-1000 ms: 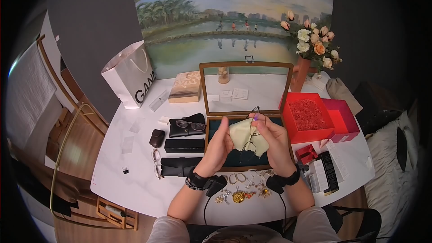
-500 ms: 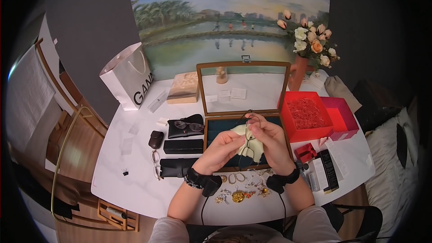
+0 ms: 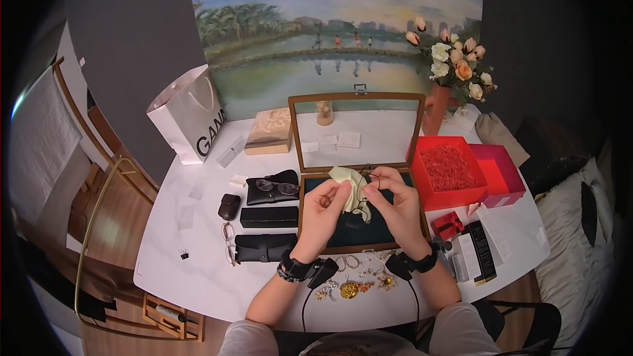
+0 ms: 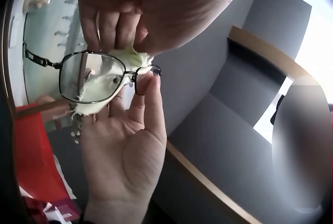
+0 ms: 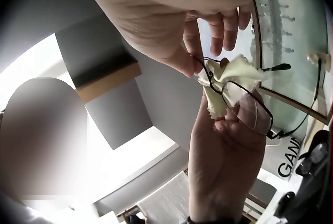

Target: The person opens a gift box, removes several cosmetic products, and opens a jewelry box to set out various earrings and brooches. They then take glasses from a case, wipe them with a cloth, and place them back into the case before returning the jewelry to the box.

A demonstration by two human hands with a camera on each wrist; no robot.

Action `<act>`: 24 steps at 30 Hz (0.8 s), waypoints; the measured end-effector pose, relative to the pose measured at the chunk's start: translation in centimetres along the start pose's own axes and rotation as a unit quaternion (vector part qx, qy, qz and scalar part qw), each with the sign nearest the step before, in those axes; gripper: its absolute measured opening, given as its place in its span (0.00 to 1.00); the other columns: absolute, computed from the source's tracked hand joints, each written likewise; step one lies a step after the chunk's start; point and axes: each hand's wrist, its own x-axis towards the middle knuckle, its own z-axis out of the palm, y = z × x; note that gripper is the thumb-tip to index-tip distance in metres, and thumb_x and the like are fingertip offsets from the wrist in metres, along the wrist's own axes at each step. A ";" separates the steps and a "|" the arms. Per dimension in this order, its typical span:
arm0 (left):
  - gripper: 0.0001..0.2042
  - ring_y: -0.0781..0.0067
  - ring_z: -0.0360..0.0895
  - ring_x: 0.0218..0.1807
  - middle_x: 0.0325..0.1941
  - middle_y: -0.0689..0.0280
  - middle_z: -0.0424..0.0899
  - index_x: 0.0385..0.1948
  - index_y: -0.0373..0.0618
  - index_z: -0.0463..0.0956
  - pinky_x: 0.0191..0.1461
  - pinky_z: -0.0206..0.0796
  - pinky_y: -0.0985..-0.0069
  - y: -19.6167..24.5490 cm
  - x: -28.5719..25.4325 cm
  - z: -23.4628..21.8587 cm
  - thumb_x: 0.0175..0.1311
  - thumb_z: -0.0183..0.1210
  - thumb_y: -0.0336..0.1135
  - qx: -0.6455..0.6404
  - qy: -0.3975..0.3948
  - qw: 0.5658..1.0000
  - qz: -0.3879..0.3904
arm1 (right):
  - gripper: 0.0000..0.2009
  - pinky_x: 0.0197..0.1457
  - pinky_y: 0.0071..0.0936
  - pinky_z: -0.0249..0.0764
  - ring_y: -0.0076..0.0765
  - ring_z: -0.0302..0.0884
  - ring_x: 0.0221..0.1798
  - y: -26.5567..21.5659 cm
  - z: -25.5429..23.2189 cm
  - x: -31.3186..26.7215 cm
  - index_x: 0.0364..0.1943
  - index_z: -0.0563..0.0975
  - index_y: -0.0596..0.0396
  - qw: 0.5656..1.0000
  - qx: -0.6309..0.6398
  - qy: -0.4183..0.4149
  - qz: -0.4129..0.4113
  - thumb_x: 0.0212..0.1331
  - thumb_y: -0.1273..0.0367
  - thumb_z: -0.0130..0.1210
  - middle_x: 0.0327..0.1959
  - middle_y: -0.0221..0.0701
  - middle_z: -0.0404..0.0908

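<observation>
Thin dark-framed glasses (image 4: 92, 102) are held between the two hands, over the open glass-lidded box (image 3: 343, 232). A pale yellow cloth (image 3: 347, 178) is bunched in the left hand (image 3: 321, 214), whose thumb and fingers pinch it against the glasses. The right hand (image 3: 399, 214) pinches the frame at one side between thumb and forefinger, its other fingers loosely bent. In the right wrist view the cloth (image 5: 240, 73) lies around the bridge and one lens, with the other lens (image 5: 252, 112) partly showing. The left fingertips are partly hidden by cloth.
Glasses cases (image 3: 267, 248) and spare glasses (image 3: 228, 242) lie left of the box. Jewellery (image 3: 356, 289) lies in front. A red box (image 3: 455, 171), small red box (image 3: 448, 225) and flower vase (image 3: 436, 109) stand right. A paper bag (image 3: 184, 118) is at back left.
The left hand has moved from flat beside the cloth to pinching it, and the cloth now stands bunched higher and further left. The right hand's fingers have shifted along the frame.
</observation>
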 end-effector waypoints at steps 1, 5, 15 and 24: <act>0.10 0.90 0.79 0.42 0.42 0.72 0.88 0.48 0.37 0.84 0.45 0.69 0.88 0.1 0.0 0.1 0.79 0.59 0.33 -0.001 0.000 1.000 0.001 | 0.05 0.63 0.26 0.71 0.27 0.78 0.55 0.2 0.1 -0.1 0.41 0.84 0.63 1.000 -0.010 0.016 0.001 0.69 0.73 0.63 0.52 0.33 0.79; 0.10 0.91 0.77 0.39 0.40 0.73 0.87 0.47 0.37 0.85 0.43 0.67 0.88 0.2 0.2 0.0 0.79 0.60 0.34 -0.037 0.046 0.998 0.008 | 0.08 0.51 0.20 0.75 0.21 0.79 0.43 0.4 0.6 -0.6 0.43 0.76 0.63 0.991 0.113 0.011 0.067 0.77 0.70 0.55 0.39 0.29 0.79; 0.10 0.92 0.75 0.34 0.30 0.74 0.85 0.40 0.34 0.84 0.37 0.66 0.85 1.1 -0.1 -0.5 0.77 0.61 0.33 0.301 0.037 0.945 0.125 | 0.12 0.35 0.15 0.71 0.16 0.74 0.30 -1.0 1.1 -1.0 0.54 0.73 0.63 0.995 0.050 -0.056 0.070 0.81 0.66 0.49 0.28 0.27 0.79; 0.12 0.84 0.83 0.40 0.39 0.68 0.89 0.42 0.31 0.84 0.47 0.73 0.84 0.4 0.0 -0.9 0.78 0.60 0.34 0.125 -0.017 0.991 0.036 | 0.13 0.33 0.16 0.68 0.16 0.67 0.31 -0.8 2.2 -1.2 0.61 0.66 0.60 0.995 0.073 0.014 0.071 0.84 0.66 0.40 0.33 0.27 0.71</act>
